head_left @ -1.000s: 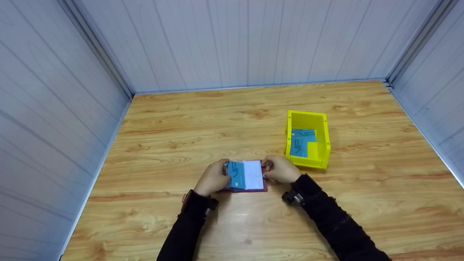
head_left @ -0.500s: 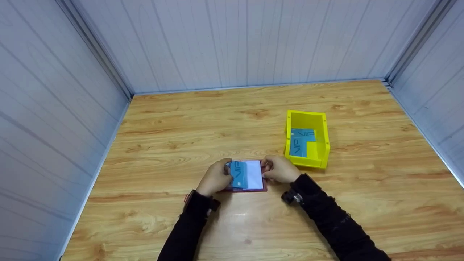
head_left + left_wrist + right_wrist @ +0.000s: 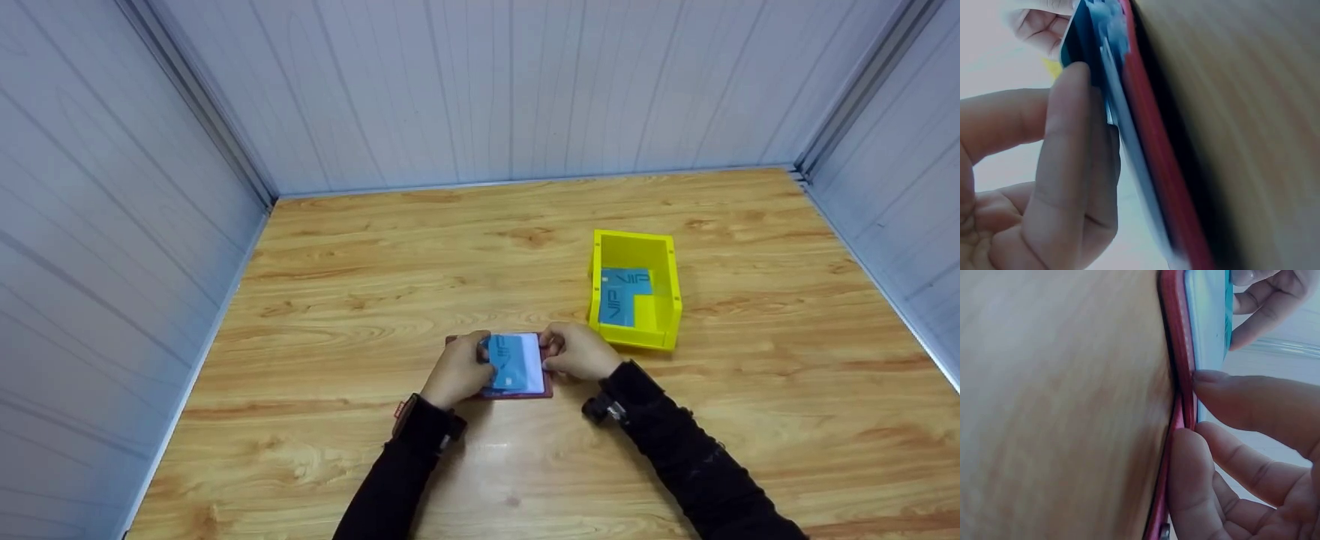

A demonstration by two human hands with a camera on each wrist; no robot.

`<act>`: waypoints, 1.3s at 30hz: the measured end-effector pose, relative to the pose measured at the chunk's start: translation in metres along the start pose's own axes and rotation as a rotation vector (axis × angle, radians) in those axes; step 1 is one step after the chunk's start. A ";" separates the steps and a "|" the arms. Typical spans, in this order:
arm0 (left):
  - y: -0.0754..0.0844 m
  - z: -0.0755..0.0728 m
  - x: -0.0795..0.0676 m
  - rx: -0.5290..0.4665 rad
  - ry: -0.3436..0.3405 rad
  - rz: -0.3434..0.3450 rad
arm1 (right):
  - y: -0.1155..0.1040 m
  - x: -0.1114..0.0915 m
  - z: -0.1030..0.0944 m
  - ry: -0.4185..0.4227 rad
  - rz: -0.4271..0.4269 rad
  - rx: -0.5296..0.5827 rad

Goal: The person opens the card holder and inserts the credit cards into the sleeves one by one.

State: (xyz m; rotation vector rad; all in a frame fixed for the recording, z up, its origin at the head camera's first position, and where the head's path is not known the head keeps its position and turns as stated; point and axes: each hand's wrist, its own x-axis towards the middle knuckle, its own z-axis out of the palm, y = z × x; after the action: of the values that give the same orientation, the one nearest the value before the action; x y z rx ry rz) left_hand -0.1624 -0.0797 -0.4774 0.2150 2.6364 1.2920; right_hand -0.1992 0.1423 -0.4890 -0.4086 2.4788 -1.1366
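A dark-red card holder (image 3: 534,369) with clear and white sleeves lies spread on the wooden table. Over its sleeves, my left hand (image 3: 459,371) pinches a blue VIP card (image 3: 508,362) by its left side, between thumb and fingers. In the left wrist view the card (image 3: 1074,40) is tilted up from the sleeves. My right hand (image 3: 583,351) pinches the holder's right edge; the right wrist view has the thumb on the stitched red cover (image 3: 1175,315) and the forefinger against a lower red flap (image 3: 1158,506). The card's left edge is hidden by my left fingers.
A yellow bin (image 3: 676,300) stands behind and to the right of the card holder, close to my right hand. Two blue VIP cards, one upright (image 3: 616,306) and one sideways (image 3: 637,282), lie inside it. White panel walls (image 3: 480,90) enclose the table's back and sides.
My left hand has moved to the right with the VIP card, which now covers more of the white sleeve. More of the holder's left corner shows. My right hand keeps its place.
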 end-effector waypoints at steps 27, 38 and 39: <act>0.014 0.011 0.005 0.127 0.000 0.098 | 0.001 0.001 -0.001 0.013 -0.030 -0.048; 0.017 0.007 -0.005 0.168 0.052 0.056 | -0.001 0.000 -0.001 0.015 -0.058 -0.055; 0.018 0.006 -0.007 0.172 0.055 0.057 | -0.001 -0.001 -0.001 0.012 -0.058 -0.054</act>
State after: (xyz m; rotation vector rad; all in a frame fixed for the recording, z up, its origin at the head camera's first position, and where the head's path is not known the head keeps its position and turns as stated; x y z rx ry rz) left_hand -0.1532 -0.0655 -0.4658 0.2859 2.8093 1.1023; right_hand -0.1991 0.1429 -0.4877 -0.4932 2.5278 -1.0999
